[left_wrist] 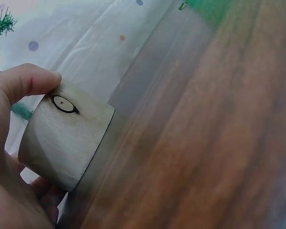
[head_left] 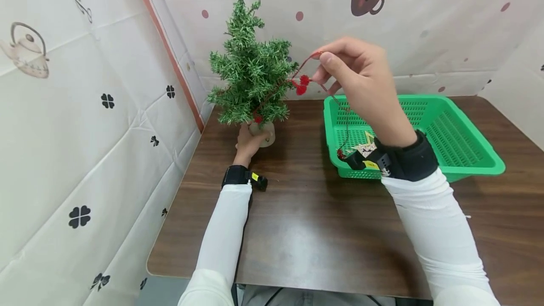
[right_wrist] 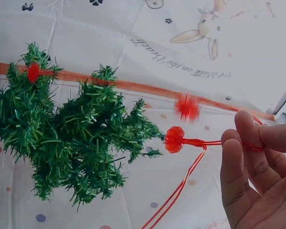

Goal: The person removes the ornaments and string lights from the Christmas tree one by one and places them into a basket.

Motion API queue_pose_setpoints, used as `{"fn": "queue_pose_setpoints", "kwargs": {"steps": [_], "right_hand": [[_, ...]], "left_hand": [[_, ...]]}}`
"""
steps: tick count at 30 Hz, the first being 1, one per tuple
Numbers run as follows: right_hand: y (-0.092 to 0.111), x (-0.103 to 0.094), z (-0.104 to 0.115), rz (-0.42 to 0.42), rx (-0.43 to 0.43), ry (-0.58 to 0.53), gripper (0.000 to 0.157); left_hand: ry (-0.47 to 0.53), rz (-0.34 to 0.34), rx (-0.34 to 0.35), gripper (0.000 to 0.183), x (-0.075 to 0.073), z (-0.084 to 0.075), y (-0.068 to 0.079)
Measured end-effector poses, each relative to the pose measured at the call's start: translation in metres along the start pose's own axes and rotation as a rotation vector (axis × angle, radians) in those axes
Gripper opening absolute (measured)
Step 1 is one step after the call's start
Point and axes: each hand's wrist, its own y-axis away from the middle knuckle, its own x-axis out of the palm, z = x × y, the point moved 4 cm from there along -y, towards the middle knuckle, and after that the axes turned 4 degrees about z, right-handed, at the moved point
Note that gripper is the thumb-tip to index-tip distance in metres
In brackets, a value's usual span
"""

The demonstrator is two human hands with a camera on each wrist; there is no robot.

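Observation:
A small artificial Christmas tree (head_left: 255,67) stands at the back left of the table. My left hand (head_left: 248,143) grips its pale wooden base (left_wrist: 71,133), with the thumb along the top edge in the left wrist view. To the right of the branches, my right hand (head_left: 361,79) is raised and pinches a red string garland (right_wrist: 195,142) between thumb and fingers. Small red lantern-like ornaments (right_wrist: 174,140) hang on the string. One stretch runs toward the tree; another drops to the basket, where a red ornament (head_left: 341,154) hangs at the near left rim.
A green plastic basket (head_left: 471,172) sits on the right of the brown wooden table (head_left: 297,230). Inside it lies a glittery star-shaped piece (head_left: 366,144), partly hidden by the right wrist camera. Printed cloth (head_left: 272,18) hangs behind and on the left.

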Motion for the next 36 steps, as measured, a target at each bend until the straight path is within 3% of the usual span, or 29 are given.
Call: {"fn": "queue_pose_setpoints", "kwargs": {"steps": [4,10,14,18,26,30,36], "right_hand": [[0.011,-0.008,-0.002,-0.035,0.010,0.013,0.016],[0.030,-0.016,-0.008,-0.082,0.017,0.068,0.015],[0.045,-0.020,-0.007,-0.121,-0.008,0.081,0.015],[0.054,-0.022,-0.002,-0.108,-0.061,0.062,0.015],[0.061,-0.016,0.004,0.163,-0.111,-0.059,0.012],[0.063,-0.011,0.006,0.225,-0.107,0.048,0.013],[0.063,-0.002,0.002,0.409,-0.100,0.228,0.023]], "left_hand": [[-0.038,0.016,0.021,0.091,0.001,-0.001,-0.001],[-0.007,0.056,0.020,0.085,0.001,0.000,-0.001],[-0.030,0.046,0.010,0.089,0.001,0.001,-0.003],[-0.071,0.030,-0.002,0.093,0.002,0.001,-0.005],[-0.093,-0.001,0.006,0.092,0.002,-0.002,-0.008],[-0.104,0.009,0.012,0.091,0.001,-0.003,-0.009],[-0.092,0.045,0.010,0.091,0.000,0.002,-0.008]]}}
